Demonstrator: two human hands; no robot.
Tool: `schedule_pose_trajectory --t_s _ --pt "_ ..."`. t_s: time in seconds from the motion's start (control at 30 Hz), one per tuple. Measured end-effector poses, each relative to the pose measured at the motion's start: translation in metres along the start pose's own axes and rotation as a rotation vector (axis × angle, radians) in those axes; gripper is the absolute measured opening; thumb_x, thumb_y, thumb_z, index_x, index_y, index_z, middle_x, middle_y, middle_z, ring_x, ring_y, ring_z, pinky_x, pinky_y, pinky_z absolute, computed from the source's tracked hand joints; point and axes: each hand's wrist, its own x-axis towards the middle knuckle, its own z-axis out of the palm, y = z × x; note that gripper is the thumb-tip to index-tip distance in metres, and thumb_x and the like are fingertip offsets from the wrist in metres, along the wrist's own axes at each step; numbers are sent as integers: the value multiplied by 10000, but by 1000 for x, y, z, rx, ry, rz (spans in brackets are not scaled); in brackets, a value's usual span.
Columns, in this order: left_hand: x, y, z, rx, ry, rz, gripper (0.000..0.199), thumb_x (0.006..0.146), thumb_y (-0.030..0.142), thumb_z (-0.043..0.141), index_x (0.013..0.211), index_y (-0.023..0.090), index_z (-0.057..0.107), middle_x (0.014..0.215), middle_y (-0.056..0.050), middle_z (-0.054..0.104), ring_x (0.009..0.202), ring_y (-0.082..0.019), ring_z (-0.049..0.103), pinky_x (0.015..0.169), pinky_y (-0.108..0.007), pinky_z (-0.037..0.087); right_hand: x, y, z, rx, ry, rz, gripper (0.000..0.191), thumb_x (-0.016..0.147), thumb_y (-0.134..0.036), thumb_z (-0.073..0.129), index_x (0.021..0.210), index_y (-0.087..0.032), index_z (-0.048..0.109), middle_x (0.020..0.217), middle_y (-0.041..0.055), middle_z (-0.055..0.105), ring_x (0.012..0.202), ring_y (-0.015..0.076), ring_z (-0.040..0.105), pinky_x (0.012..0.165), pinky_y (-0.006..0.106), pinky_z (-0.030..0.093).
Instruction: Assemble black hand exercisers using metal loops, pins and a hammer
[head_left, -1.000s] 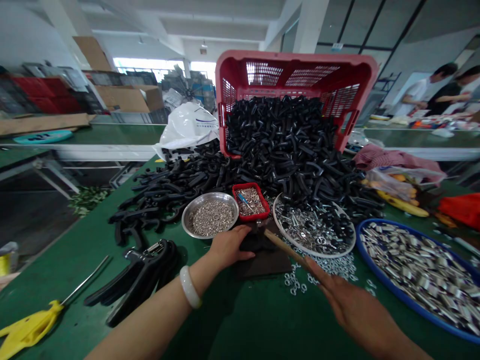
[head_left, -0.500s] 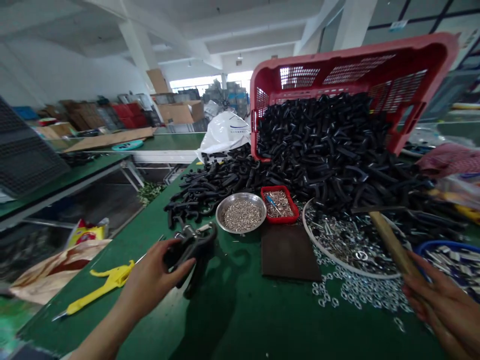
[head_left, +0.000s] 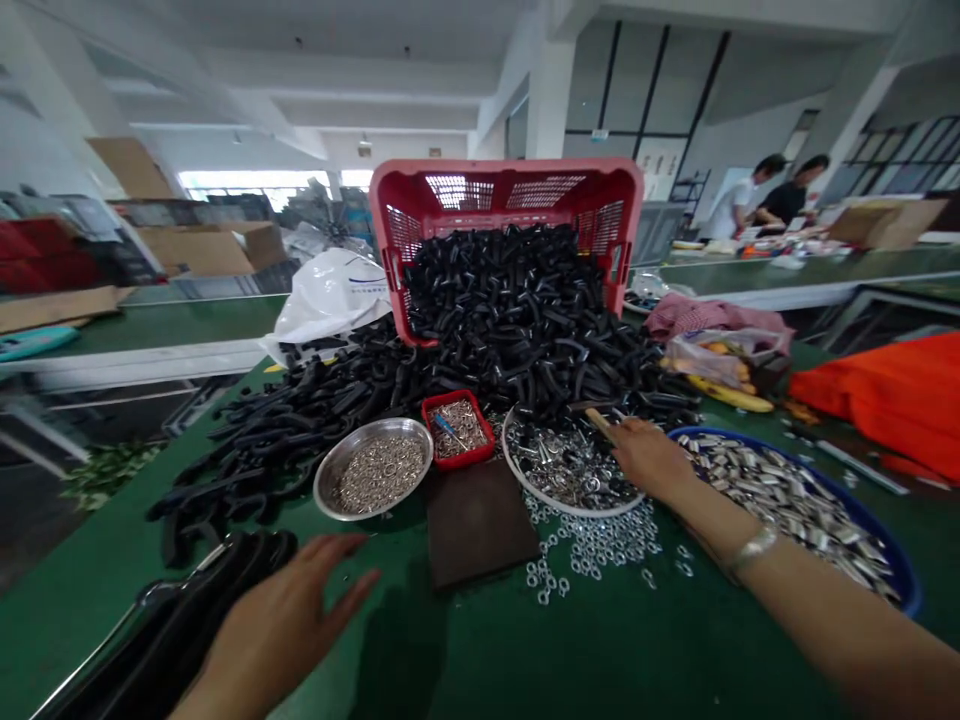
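Two hands over green worktop (head_left: 465, 650): left hand (head_left: 281, 620) open, fingers (head_left: 337, 547) spread, just beside black plastic handles (head_left: 176, 625) at near-left edge; right hand (head_left: 649, 460) curled shut on wooden handle (head_left: 598, 421), above white plate (head_left: 559, 508) of steel fittings (head_left: 570, 465).

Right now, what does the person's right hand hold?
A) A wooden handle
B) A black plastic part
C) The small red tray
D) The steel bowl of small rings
A. The right hand is closed around a wooden handle, whose end sticks out past the fingers.
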Motion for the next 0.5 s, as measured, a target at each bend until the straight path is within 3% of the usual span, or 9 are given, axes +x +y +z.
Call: schedule_pose_trajectory --t_s 0.1,0.2,0.3,0.37,0.43,0.5 --pt "24 74 26 -41 -212 187 377 766 438 418 1067 256 553 1081 -36 590 893 -179 588 755 -272 436 42 -33 6 128 -10 -115 375 804 -213 460 1169 -150 516 1069 121 577 1016 200 512 878 280 355" --pt "40 114 47 -134 -323 325 364 743 392 473 1070 259 559 1031 -27 608 890 -169 581 746 -253 428 76 -56 20 186 -16 -105 382 763 -242 545 1141 -185 537 1029 102 604 926 195 567 805 264 401" --pt "49 120 59 -219 -345 358 336 727 373 503 1038 268 576 968 -12 624 831 -168 591 707 -260 437 89 -61 27 248 2 -66 265 732 -204 583 989 -149 614 952 115 633 878 209 587 769 277 417" --pt "56 115 63 -279 -304 325 355 736 379 493 1058 248 564 981 -29 617 789 -170 595 689 -274 447 84 -58 22 286 40 -44 250 755 -235 565 985 -146 605 960 103 636 906 197 577 791 274 408" --pt "66 114 67 -364 -184 279 443 736 385 496 1147 220 499 1093 -62 570 824 -182 588 727 -302 452 67 -59 13 367 96 -29 287 793 -321 519 1023 -160 578 949 76 639 886 173 578 779 269 414" --pt "78 120 72 -471 -21 276 609 699 393 548 1252 199 380 1241 -91 465 986 -219 534 841 -352 420 42 -69 4 585 127 -49 315 799 -388 492 1011 -169 574 837 46 651 758 150 594 692 267 441"
